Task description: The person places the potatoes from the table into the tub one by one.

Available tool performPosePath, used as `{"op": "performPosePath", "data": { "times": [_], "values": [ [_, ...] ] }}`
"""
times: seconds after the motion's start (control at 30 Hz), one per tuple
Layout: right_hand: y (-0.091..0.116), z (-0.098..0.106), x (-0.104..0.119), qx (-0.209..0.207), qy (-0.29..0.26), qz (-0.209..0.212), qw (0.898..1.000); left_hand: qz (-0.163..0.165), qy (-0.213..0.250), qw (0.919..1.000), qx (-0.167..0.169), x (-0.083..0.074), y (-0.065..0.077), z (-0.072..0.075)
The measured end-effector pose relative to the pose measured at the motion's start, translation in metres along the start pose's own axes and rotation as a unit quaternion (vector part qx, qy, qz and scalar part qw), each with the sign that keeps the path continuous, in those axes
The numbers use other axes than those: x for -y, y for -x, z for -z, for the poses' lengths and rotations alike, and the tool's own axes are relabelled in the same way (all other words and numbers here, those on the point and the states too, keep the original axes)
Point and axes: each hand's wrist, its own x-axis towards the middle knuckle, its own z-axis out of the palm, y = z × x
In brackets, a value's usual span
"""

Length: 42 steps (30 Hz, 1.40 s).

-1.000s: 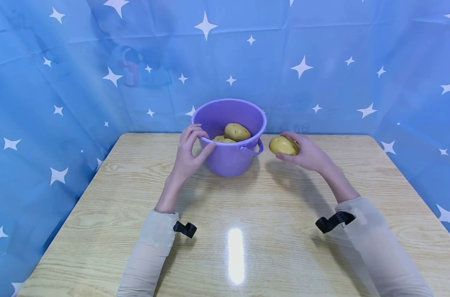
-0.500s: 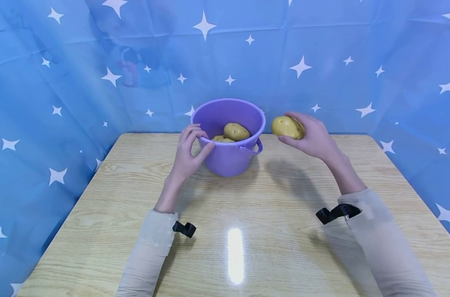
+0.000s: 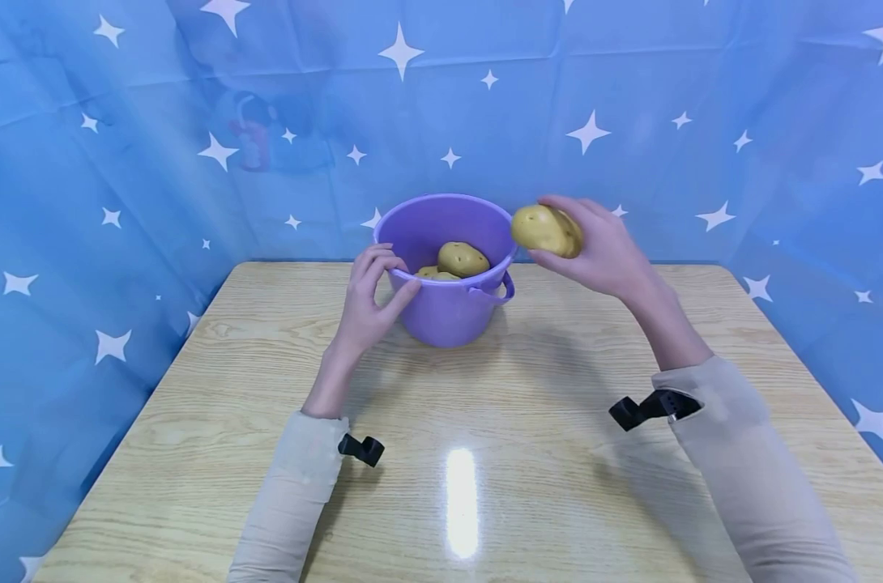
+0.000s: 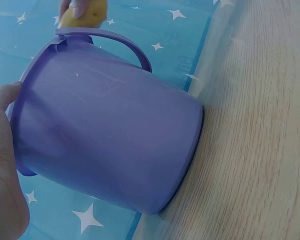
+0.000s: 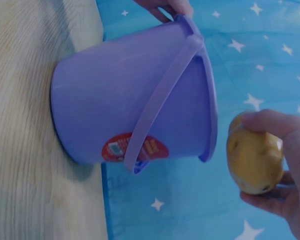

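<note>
A purple bucket (image 3: 445, 316) stands upright near the back of the table, with several potatoes (image 3: 462, 258) lying inside. My left hand (image 3: 368, 304) grips the bucket's rim at its near left side, thumb outside and fingers over the edge. My right hand (image 3: 602, 247) holds another potato (image 3: 543, 229) in the air beside the bucket's right rim. In the right wrist view that potato (image 5: 254, 157) sits between thumb and fingers, apart from the rim. The bucket's handle (image 5: 162, 100) hangs down along its side.
The wooden table (image 3: 281, 486) carries the bucket. A blue cloth (image 3: 441, 105) with white stars hangs behind and along both sides. A red label (image 5: 115, 147) is on the bucket's wall. Black straps (image 3: 653, 407) sit at both wrists.
My right hand has lifted the potato from beside the bucket up to rim height, then shifted it left toward the opening. The left hand and bucket have stayed put.
</note>
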Motion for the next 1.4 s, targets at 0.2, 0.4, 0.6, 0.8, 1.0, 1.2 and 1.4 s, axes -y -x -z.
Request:
{"op": "performPosePath", "data": {
  "times": [0.2,0.4,0.6,0.8,1.0,1.2,1.4],
  "values": [
    [-0.009,-0.002,0.010,-0.003,-0.010,0.020,1.000,0.001,0.002,1.0000,0.000,0.001,0.000,-0.001],
    [-0.021,-0.008,0.020,0.012,-0.025,0.024,0.999,0.005,0.000,1.0000,0.002,0.002,0.001,0.000],
    [-0.032,-0.020,0.031,0.033,-0.038,0.034,0.998,0.005,-0.001,1.0000,0.004,0.003,0.002,0.000],
    [-0.037,-0.033,0.046,0.055,-0.041,0.052,0.996,-0.001,-0.001,1.0000,0.003,0.003,0.002,-0.002],
    [-0.041,-0.049,0.053,0.074,-0.049,0.058,0.994,-0.008,-0.003,1.0000,0.002,0.005,0.001,-0.002],
    [-0.044,-0.058,0.056,0.078,-0.048,0.061,0.994,-0.011,-0.005,0.9999,0.002,0.004,0.001,-0.002],
    [-0.041,-0.067,0.052,0.076,-0.045,0.066,0.994,-0.006,-0.007,0.9999,0.004,0.003,0.001,-0.001]
  ]
}}
